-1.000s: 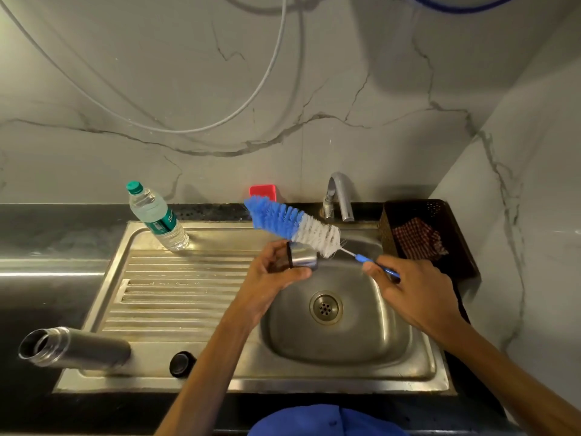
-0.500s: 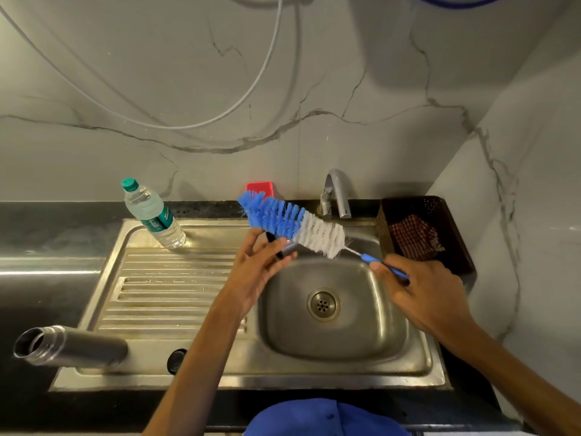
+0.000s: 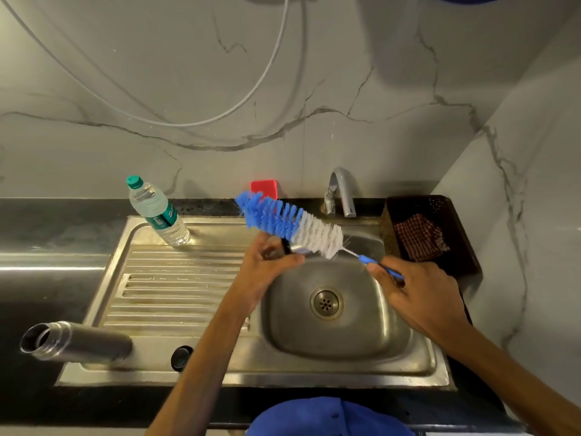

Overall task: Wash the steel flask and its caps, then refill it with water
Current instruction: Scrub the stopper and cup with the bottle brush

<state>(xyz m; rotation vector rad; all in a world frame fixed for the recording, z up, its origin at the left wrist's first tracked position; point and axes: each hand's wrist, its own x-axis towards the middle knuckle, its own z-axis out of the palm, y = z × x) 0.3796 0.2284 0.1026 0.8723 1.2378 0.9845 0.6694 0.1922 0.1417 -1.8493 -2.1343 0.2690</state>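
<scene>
My left hand [image 3: 267, 269] grips a small steel cap [image 3: 290, 248] with a black band, over the left rim of the sink bowl. My right hand [image 3: 421, 297] holds the blue handle of a bottle brush [image 3: 292, 223]; its blue and white bristles lie across the top of the cap. The steel flask [image 3: 75, 341] lies on its side at the front left, mouth open and pointing left. A small black cap [image 3: 180, 357] sits on the sink's front rim beside the flask.
The steel sink [image 3: 345, 338] has a ridged drainboard [image 3: 176, 294] on the left and a tap [image 3: 341, 191] behind. A plastic water bottle [image 3: 157, 212] leans at the back left. A red sponge [image 3: 264, 188] stands by the wall. A dark basket [image 3: 440, 215] holds a checked cloth.
The brush has slid left over the cap and back a little. My left hand has turned the cap in its fingers. The flask and black cap have not moved.
</scene>
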